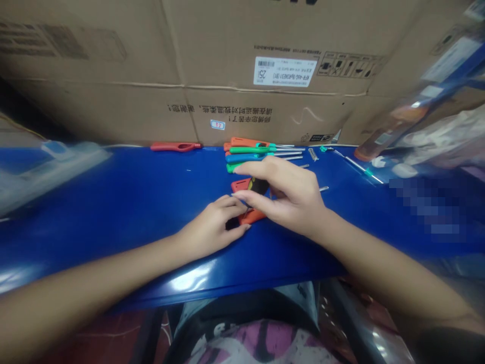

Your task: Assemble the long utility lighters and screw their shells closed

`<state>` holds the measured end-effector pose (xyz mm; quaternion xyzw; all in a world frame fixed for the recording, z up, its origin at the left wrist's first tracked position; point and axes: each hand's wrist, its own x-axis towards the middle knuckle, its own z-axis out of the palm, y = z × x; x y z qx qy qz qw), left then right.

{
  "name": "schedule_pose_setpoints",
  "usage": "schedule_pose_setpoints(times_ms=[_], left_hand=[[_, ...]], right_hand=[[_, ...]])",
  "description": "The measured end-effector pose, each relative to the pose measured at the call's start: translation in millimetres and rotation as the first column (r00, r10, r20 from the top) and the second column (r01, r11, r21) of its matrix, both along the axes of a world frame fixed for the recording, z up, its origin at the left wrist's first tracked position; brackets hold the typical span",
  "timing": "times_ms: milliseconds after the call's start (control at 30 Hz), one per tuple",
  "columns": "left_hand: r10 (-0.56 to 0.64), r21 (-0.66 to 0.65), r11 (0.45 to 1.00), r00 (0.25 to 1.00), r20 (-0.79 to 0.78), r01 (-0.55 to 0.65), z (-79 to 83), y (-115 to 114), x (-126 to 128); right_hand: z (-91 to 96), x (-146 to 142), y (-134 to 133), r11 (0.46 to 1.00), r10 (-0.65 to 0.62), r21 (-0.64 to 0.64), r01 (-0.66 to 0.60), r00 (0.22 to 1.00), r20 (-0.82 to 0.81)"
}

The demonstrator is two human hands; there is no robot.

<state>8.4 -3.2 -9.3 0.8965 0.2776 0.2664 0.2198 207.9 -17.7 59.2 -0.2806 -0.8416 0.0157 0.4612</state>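
My right hand (290, 194) is closed around a black and yellow screwdriver handle (257, 186), partly hidden by the fingers. Its thin shaft slants down towards an orange long-necked lighter (253, 216) lying on the blue table. My left hand (215, 222) has its fingers and thumb closed on the left end of that lighter, and the two hands almost meet there. A red lighter (239, 186) lies just beyond, half covered by my right hand. Further off, a green lighter (248, 150) and a blue lighter (242, 158) lie side by side, metal necks pointing right.
A large cardboard box (144, 111) stands along the back of the blue table (125, 202). A separate red lighter casing (176, 146) lies against it. At right are a thin metal rod (364, 169), an orange-tinted bottle (392, 131) and plastic bags (447, 136). A clear bag (56, 172) lies left.
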Motion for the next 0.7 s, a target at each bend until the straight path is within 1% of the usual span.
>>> schedule_pose_setpoints(times_ms=[33,100,167,200,233,267,333,400,433,467,500,567,600,633,667,700], left_hand=[[0.003,-0.006,1.0,1.0,-0.004,-0.003,0.1,0,0],[0.003,-0.018,1.0,1.0,-0.011,-0.003,0.9,0,0],[-0.001,-0.016,1.0,1.0,-0.014,0.001,1.9,-1,0],[0.001,-0.01,1.0,1.0,-0.015,-0.001,2.2,-1,0],[0.004,-0.004,1.0,1.0,-0.014,-0.004,2.4,-1,0],[0.006,0.001,1.0,1.0,-0.012,-0.006,2.3,-1,0],[0.003,0.004,1.0,1.0,-0.008,-0.003,1.7,-1,0],[-0.001,0.001,1.0,1.0,-0.009,0.001,1.1,0,0],[-0.002,0.0,1.0,1.0,-0.008,0.002,0.9,0,0],[0.0,0.0,1.0,1.0,-0.008,0.0,0.8,0,0],[0.001,0.003,1.0,1.0,-0.007,-0.001,0.8,0,0],[0.008,0.014,1.0,1.0,-0.005,-0.008,0.8,0,0],[0.011,0.02,1.0,1.0,-0.005,-0.011,0.9,0,-1],[0.013,0.025,1.0,1.0,-0.007,-0.013,0.9,0,-1],[0.015,0.029,0.999,1.0,-0.01,-0.015,0.9,-1,-1],[0.017,0.032,0.999,1.0,-0.012,-0.016,0.9,-1,-1]], right_hand=[[1.6,1,-1,0.999,0.026,-0.039,-0.025,0.999,0.033],[5.0,4,-2,0.978,0.116,-0.183,-0.101,0.991,0.069],[6.0,6,-1,0.934,0.209,-0.303,-0.188,0.977,0.04],[5.2,6,0,0.922,0.229,-0.322,-0.213,0.973,0.014],[3.7,6,1,0.926,0.227,-0.307,-0.219,0.974,-0.009],[1.8,6,2,0.944,0.205,-0.261,-0.203,0.978,-0.021],[-1.4,5,4,0.984,0.122,-0.127,-0.122,0.992,-0.005],[-2.3,4,5,0.998,0.054,-0.032,-0.053,0.998,0.033],[-1.7,4,4,0.998,0.052,-0.033,-0.051,0.998,0.04],[-0.7,4,4,0.995,0.072,-0.065,-0.069,0.997,0.032],[0.4,4,3,0.987,0.105,-0.12,-0.103,0.994,0.01],[1.8,4,4,0.951,0.178,-0.245,-0.187,0.982,-0.061],[1.6,4,5,0.934,0.198,-0.283,-0.217,0.976,-0.094],[0.9,4,6,0.93,0.197,-0.293,-0.223,0.974,-0.115],[-0.1,4,7,0.94,0.172,-0.274,-0.203,0.976,-0.133],[-1.3,4,9,0.961,0.126,-0.226,-0.159,0.98,-0.153]])
